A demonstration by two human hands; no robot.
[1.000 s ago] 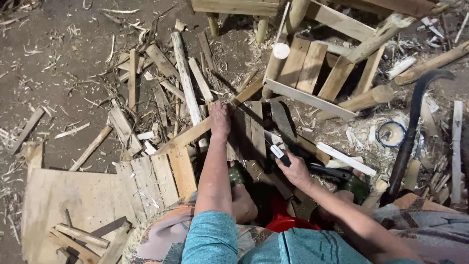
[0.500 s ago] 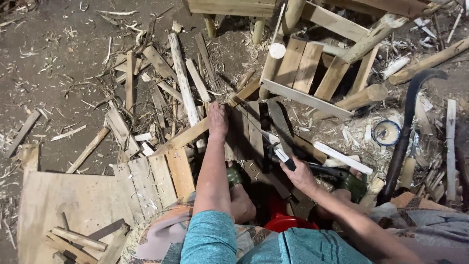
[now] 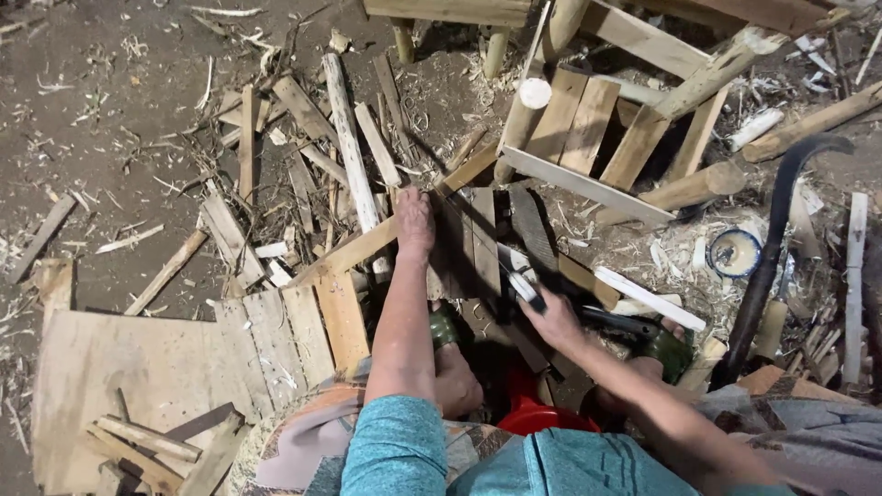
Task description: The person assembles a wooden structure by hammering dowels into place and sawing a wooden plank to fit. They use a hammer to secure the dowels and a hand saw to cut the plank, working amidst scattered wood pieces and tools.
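Note:
My left hand [image 3: 414, 220] presses flat on a long wooden slat [image 3: 354, 250] that lies slanted across a pile of boards. My right hand [image 3: 558, 320] is closed around the pale handle of a thin-bladed cutting tool [image 3: 524, 287]. Its dark blade runs up and left across dark planks [image 3: 482, 241] toward my left hand. Both forearms reach out from turquoise sleeves at the bottom. My feet in green sandals [image 3: 444, 326] rest beside a red stool [image 3: 533, 418].
Scrap slats and a pale round pole [image 3: 347, 138] litter the dirt floor. A half-built wooden frame [image 3: 597, 138] lies at the upper right. A black curved bar [image 3: 767, 266] and a small blue round tin [image 3: 735, 253] sit at the right. A plywood sheet [image 3: 119, 377] lies at the lower left.
My right hand shifted a little down and right with the tool, then came back. My left hand stayed on the slat.

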